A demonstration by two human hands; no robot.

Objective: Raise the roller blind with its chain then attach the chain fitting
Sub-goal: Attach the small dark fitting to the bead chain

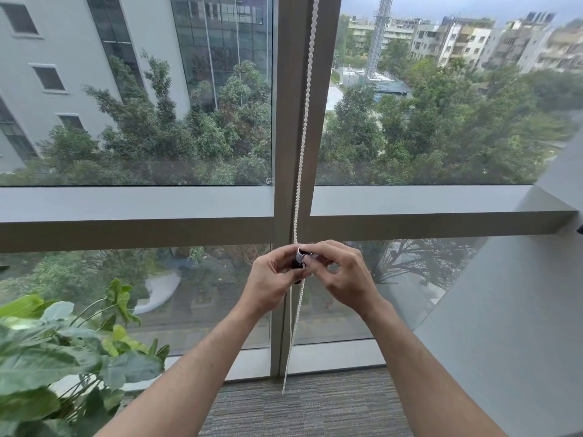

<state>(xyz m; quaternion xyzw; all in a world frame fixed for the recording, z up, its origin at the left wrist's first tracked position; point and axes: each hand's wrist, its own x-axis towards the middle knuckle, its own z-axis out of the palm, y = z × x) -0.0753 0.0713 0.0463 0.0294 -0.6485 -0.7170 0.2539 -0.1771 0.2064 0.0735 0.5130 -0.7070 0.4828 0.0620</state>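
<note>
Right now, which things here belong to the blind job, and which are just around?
Part of the job:
- white bead chain
- small black-and-white chain fitting
- left hand and right hand, both pinching the fitting at the chain

Just around:
- leafy potted plant
- window mullion
- grey carpet

No legible txt, labels, brands or nos. anywhere: not on window, bldgs outside, or fitting.

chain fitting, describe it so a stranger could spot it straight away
Find the vertical window post with the white bead chain hanging down it. Both hands meet on that chain; the chain fitting is the small black-and-white piece pinched between their fingertips.
</note>
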